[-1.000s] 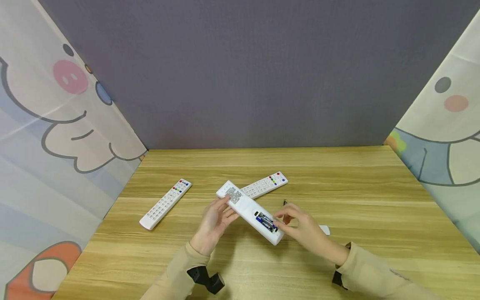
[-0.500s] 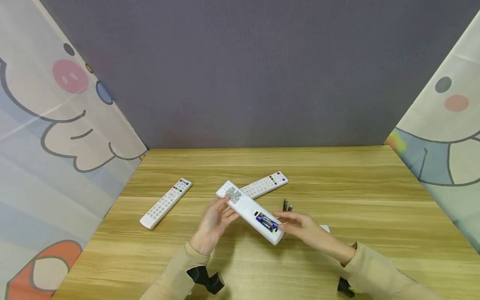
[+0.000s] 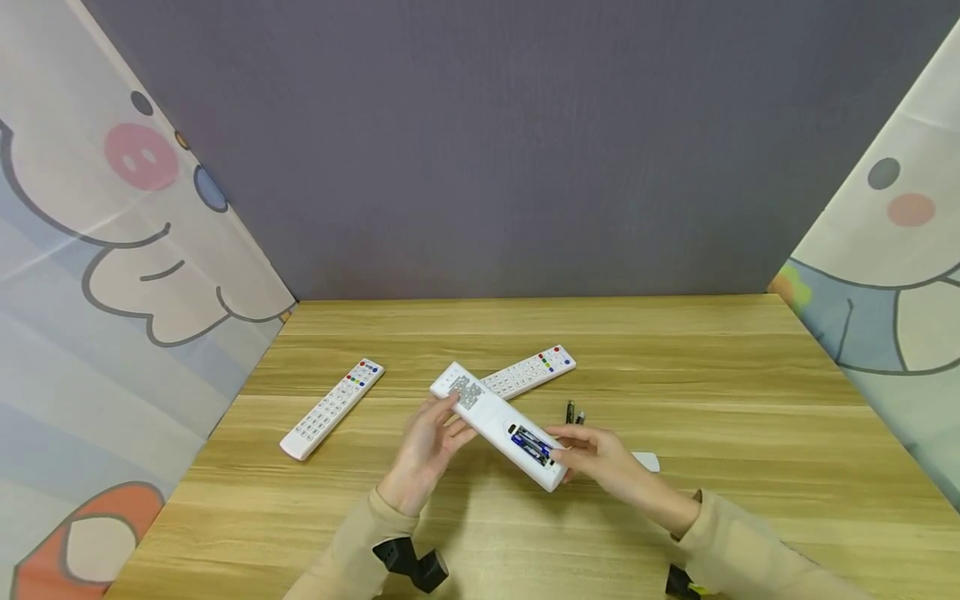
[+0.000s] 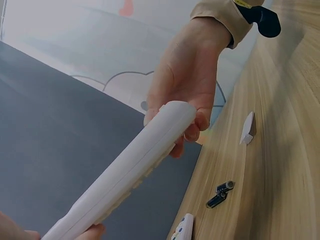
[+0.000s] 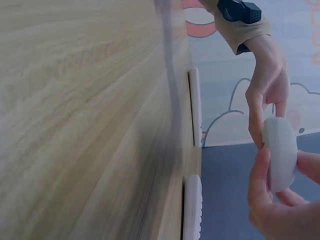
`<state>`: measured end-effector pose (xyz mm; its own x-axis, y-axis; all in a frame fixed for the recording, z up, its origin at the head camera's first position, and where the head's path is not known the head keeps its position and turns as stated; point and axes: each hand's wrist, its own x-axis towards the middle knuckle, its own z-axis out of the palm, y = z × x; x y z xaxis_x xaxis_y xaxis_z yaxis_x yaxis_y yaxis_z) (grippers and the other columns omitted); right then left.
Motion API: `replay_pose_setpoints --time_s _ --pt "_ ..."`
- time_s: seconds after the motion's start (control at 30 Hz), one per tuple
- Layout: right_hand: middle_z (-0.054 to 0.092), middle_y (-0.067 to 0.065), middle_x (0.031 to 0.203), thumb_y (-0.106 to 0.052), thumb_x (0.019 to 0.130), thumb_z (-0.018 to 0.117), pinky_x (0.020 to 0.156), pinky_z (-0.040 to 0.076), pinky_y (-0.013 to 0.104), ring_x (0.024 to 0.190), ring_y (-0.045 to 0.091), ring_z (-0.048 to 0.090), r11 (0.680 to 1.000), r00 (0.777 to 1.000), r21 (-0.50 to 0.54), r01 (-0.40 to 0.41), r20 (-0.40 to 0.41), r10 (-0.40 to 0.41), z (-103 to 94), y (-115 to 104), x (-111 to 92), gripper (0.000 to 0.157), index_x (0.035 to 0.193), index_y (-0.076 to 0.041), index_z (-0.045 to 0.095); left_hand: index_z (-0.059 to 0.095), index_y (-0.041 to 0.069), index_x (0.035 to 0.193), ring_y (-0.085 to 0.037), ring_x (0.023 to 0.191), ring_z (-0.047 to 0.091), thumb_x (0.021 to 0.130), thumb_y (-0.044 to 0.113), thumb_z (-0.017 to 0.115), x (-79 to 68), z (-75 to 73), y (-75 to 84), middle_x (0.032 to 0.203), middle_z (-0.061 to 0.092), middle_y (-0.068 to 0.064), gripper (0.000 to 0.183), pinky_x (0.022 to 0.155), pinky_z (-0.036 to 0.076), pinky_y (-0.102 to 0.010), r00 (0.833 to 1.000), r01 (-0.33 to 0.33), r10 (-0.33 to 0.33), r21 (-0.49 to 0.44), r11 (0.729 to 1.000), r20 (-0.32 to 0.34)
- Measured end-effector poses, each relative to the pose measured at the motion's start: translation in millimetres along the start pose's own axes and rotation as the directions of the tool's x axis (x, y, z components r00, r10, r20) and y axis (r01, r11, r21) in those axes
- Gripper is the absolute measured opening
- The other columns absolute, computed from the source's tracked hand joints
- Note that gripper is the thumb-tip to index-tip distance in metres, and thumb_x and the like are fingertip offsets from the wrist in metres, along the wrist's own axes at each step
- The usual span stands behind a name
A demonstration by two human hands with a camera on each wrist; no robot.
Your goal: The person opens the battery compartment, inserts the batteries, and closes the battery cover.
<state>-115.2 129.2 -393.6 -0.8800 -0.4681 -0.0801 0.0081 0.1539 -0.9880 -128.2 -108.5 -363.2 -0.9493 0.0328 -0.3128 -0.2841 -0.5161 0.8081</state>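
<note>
A white remote control (image 3: 491, 417) is held above the table, its back facing up and its battery compartment uncovered. Two blue batteries (image 3: 531, 445) lie side by side in that compartment. My left hand (image 3: 423, 450) grips the labelled far-left end, thumb on the back and fingers underneath. At the other end, my right hand (image 3: 600, 457) holds the remote, with its thumb beside the batteries and fingers along the edge; the right wrist view shows the fingers (image 5: 259, 175) around this end. Behind the right hand lie two loose dark batteries (image 3: 573, 413), partly hidden by it in the head view.
A second remote (image 3: 528, 372) lies buttons up behind the held one, which partly covers it in the head view. A third remote (image 3: 332, 410) is at the left. Right of my right hand lies a small white cover (image 3: 647, 461) on the wooden table (image 3: 750, 400).
My right hand has drawn back slightly from the compartment and now lies around the remote's near end. Both loose batteries have come into view behind it. The left hand has hardly moved.
</note>
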Motion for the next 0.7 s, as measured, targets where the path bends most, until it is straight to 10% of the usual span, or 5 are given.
replay_pose_setpoints --time_s 0.7 --pt "0.062 0.015 0.094 -0.007 0.083 0.061 0.06 0.054 0.026 0.076 0.014 0.058 0.998 0.998 0.024 -0.053 -0.032 0.053 3.1 -0.3 2.4 0.045 0.119 0.014 0.045 0.041 -0.002 0.119 -0.017 0.08 0.065 0.091 0.007 0.05 -1.2 0.8 -1.6 0.093 0.062 -0.003 0.031 0.076 0.056 -0.032 0.999 -0.054 0.052 0.121 0.991 0.017"
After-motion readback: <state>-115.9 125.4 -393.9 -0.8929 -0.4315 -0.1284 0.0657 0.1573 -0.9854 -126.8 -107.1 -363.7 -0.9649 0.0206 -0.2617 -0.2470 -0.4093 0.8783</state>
